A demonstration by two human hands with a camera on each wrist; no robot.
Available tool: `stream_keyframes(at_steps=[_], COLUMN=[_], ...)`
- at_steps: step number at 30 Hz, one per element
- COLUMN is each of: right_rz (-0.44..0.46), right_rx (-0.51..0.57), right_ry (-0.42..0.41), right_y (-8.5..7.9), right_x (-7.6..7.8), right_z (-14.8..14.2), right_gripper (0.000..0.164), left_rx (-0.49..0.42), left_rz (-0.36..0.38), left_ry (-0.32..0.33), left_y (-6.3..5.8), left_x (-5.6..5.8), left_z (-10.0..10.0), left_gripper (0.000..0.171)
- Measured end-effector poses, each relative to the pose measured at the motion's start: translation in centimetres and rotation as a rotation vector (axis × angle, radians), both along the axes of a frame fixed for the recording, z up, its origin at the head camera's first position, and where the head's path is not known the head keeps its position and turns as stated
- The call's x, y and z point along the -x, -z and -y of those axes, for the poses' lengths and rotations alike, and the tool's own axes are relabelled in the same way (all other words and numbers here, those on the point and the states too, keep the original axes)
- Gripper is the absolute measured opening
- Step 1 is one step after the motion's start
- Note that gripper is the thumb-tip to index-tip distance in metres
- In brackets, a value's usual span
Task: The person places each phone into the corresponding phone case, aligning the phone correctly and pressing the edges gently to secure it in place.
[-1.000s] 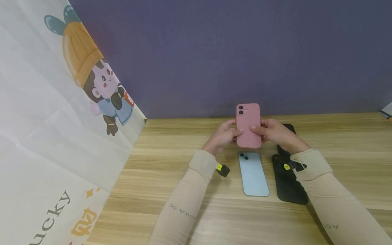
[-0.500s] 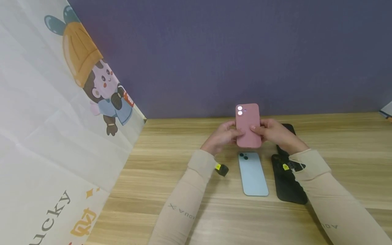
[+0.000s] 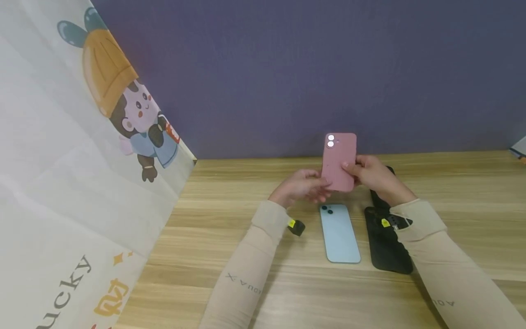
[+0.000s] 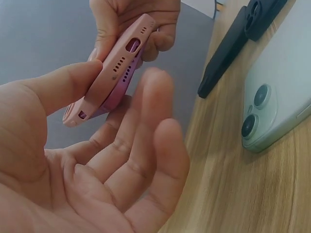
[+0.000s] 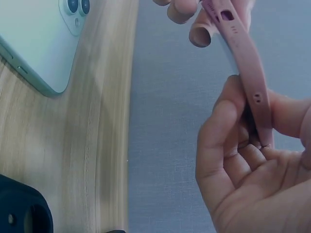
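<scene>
A pink phone case (image 3: pixel 339 167) is held above the table's far edge, camera end up. Inside it sits a pinkish-purple phone (image 4: pixel 116 92), whose lower edge stands partly apart from the case in the left wrist view. My left hand (image 3: pixel 300 185) pinches the lower left corner, thumb on the case and index finger behind; its other fingers are spread loosely. My right hand (image 3: pixel 376 176) grips the right side, thumb on the back, fingers curled behind. Beneath them a light blue phone (image 3: pixel 340 233) lies back up on the table.
Two black phone cases (image 3: pixel 384 246) lie on the right, partly hidden under my right hand and wrist. The wooden table (image 3: pixel 230 192) meets a blue-grey panel (image 3: pixel 263 82) at its far edge. A white printed sheet (image 3: pixel 49 151) stands at the left.
The pink case has moved slightly right and up, tilting a little. My left hand has slid down to its lower corner, fingers loosening. The lenses turned from dark to bright white.
</scene>
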State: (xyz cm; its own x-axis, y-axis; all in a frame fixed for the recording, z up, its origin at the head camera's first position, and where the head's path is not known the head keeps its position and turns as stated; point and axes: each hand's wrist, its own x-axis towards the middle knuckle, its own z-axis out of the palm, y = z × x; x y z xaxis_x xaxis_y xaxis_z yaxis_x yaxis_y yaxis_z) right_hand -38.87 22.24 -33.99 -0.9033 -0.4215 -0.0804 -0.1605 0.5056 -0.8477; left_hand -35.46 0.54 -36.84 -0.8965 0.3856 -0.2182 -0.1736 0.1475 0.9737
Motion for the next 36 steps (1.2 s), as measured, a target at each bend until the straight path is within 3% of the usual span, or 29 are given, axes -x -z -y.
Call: stream_keyframes(at_steps=[6,21,36], right_rz=[0.005,-0.01,-0.001], right_rx=[-0.005,-0.052,-0.041], right_ry=[-0.012,-0.113,-0.136], right_y=[-0.3,-1.2,-0.9], right_x=[1.2,6.8,7.1], right_z=[-0.3,-1.2,-1.3], right_gripper=[0.05,0.049,0.05], left_rx=[0.027,-0.009,-0.04], left_rz=[-0.015,-0.008,0.013], left_ry=[-0.03,-0.159,-0.17], left_y=[-0.1,-0.7,-0.7], left_x=[0.9,4.7,4.8], left_z=[-0.4,-2.0,-2.2], left_gripper=[0.021,0.017,0.013])
